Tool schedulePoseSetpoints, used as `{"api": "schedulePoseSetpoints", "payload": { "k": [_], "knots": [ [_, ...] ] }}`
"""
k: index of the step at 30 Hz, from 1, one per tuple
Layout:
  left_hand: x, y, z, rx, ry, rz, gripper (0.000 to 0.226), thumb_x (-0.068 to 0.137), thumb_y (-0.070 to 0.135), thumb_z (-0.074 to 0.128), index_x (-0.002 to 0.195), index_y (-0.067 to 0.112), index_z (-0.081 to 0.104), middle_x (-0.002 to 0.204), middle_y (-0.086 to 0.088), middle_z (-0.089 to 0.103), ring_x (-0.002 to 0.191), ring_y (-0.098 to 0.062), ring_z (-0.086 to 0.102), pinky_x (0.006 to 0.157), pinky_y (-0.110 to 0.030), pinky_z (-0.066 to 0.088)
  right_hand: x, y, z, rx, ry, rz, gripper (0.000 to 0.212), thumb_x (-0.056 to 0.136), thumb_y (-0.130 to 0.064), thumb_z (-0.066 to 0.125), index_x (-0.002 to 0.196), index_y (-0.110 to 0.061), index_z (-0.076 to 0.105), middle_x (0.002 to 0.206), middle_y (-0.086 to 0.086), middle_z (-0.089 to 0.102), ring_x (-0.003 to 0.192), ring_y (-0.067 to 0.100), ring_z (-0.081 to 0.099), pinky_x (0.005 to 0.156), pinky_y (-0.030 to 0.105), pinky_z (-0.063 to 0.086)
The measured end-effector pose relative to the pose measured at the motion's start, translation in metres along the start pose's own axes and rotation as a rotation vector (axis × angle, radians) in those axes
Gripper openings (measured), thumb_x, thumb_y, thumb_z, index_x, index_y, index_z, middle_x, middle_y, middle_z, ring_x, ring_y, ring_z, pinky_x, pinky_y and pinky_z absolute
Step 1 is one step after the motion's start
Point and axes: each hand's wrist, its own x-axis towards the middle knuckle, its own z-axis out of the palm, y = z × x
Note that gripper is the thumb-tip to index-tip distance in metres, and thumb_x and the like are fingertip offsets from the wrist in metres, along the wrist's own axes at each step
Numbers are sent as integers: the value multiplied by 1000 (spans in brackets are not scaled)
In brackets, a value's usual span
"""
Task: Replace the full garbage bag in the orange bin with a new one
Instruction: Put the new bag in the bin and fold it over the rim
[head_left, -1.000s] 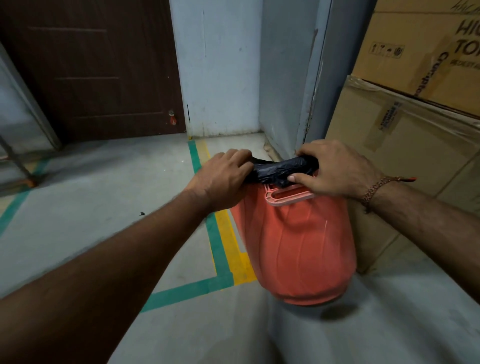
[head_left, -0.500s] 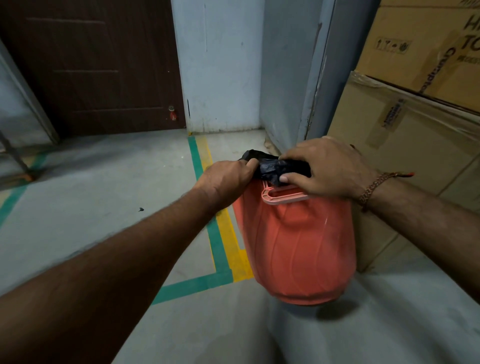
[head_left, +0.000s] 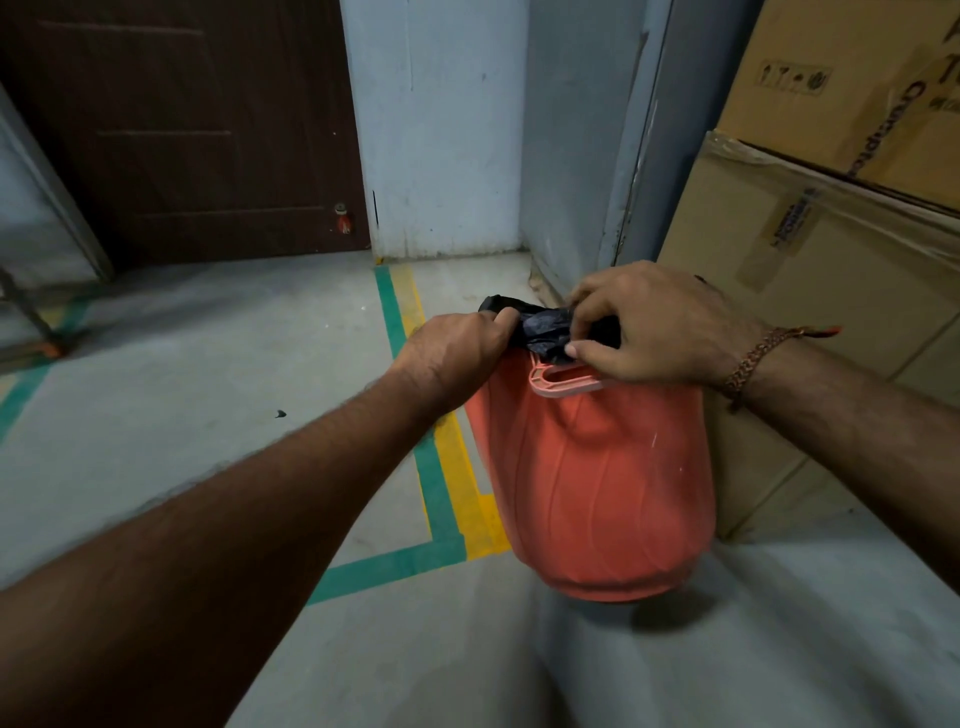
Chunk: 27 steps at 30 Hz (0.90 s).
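Observation:
The orange bin (head_left: 597, 478) stands on the grey floor against the cardboard boxes, with a pale pink handle (head_left: 566, 378) at its rim. Above the rim, a bunched black garbage bag (head_left: 543, 330) is stretched between both hands. My left hand (head_left: 457, 353) grips its left end in a closed fist. My right hand (head_left: 660, 325) pinches the right end with thumb and fingers and covers the bin's opening. The inside of the bin is hidden.
Stacked cardboard boxes (head_left: 831, 249) rise right behind the bin. A grey wall corner (head_left: 576, 156) and a dark brown door (head_left: 182, 130) lie further back. Green and yellow floor tape (head_left: 441, 467) runs left of the bin. A metal frame leg (head_left: 31, 322) is at far left.
Both hands have drawn closer together over the bin's rim, bunching the black bag into a shorter wad. The right fingers have shifted to a pinch on it.

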Motion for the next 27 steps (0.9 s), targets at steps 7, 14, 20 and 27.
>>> {"api": "schedulePoseSetpoints", "payload": {
  "k": [7,14,20,27],
  "knots": [
    [0,-2,3,-12,-5,-14,10,102,23,51,108,16,47,88,-8,65,68,-39,66,48,-36,35,0,-4,6,21,20,15,28,89,-49,59,88,-28,78,108,-10,69,92,16,66,83,37,52],
    [0,-2,1,10,9,0,12,101,23,54,108,16,48,86,-7,65,65,-37,65,47,-35,33,-3,-9,7,9,105,59,28,81,-47,70,94,-31,51,76,-9,59,71,21,59,65,33,42],
    [1,1,1,-11,12,9,11,102,24,52,107,17,46,86,-7,65,65,-37,64,47,-36,35,-2,-10,3,-44,58,31,39,77,-40,73,100,-31,43,71,-13,49,66,22,54,60,33,37],
    [5,5,-1,-2,4,32,11,102,22,52,110,15,50,87,-7,66,66,-36,66,48,-36,38,11,-33,-3,-366,-52,-31,29,92,-26,56,112,-18,37,89,3,62,76,36,66,52,36,31]
  ]
}}
